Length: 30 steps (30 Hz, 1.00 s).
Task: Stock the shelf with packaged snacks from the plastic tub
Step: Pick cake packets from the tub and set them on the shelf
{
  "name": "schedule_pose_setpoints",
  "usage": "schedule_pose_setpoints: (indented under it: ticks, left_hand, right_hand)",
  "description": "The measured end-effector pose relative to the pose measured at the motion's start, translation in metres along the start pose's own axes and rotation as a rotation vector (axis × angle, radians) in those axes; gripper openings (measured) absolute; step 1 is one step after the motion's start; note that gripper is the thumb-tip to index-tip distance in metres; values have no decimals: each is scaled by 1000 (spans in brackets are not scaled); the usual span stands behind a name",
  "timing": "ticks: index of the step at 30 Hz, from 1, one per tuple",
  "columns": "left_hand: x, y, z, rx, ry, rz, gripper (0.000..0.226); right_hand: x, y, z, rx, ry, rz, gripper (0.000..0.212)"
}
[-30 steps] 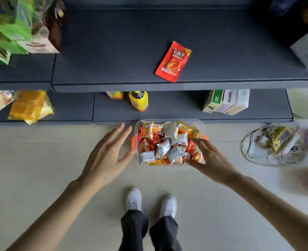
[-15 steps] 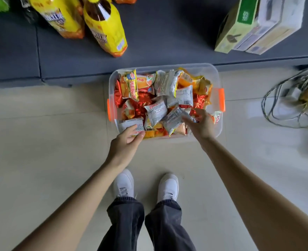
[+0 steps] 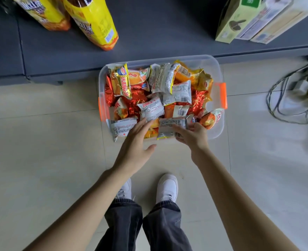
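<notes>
The right hand (image 3: pixel 193 136) has its grip clamped on a silver snack packet (image 3: pixel 169 127) at the near edge of the plastic tub (image 3: pixel 219 73). The left hand (image 3: pixel 136 142), grip apart and fingers straight, reaches over a white packet (image 3: pixel 121 126) beside it. The tub, heaped with snacks, sits on the floor (image 3: pixel 40 142) against a dark shelf (image 3: pixel 158 33) carrying yellow bottles (image 3: pixel 95 20) and boxes (image 3: pixel 249 22).

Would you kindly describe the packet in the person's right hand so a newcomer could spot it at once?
Find the clear plastic tub with orange handles on the floor before the grey shelf. At its near rim, the right hand pinches a silvery white packet, the only one held.
</notes>
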<state>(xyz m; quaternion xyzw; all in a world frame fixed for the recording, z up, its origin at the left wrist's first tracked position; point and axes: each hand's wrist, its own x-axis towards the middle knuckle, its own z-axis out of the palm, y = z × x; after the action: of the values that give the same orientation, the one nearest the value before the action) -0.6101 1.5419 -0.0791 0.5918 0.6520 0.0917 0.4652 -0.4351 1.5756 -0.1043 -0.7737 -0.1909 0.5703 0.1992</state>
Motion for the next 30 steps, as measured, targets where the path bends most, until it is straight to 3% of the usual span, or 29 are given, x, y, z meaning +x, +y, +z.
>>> schedule_pose_setpoints:
  ticks: [4,6,10,15,17,19,22,25,30]
  left_hand:
    - [0,7,-3,198,-11,193,83]
    - [0,7,-6,193,74,200,83]
    - [8,5,-27,-9,342,-2,48]
    - [19,-11,-48,-613,392,-457,22]
    - [16,-18,-53,-785,352,-533,13]
    - [12,-24,-57,-873,308,-542,24]
    - [4,-31,-61,-877,292,-547,40]
    - [-7,-37,-64,-914,293,-567,41]
    - [-22,-29,-72,-950,288,-616,45]
  right_hand:
    - [-33,-21,-1,123,-179,67,20]
    - [-42,-34,5,158,-278,59,24]
    - [-47,-58,22,165,-485,44,40]
    - [-11,-55,47,161,-98,184,34]
    - [1,-43,61,162,-23,296,40]
    - [8,-39,78,224,42,354,45]
    - [21,-41,105,207,179,394,99]
    - [29,-44,133,204,161,397,122]
    - [16,-42,130,173,254,370,81]
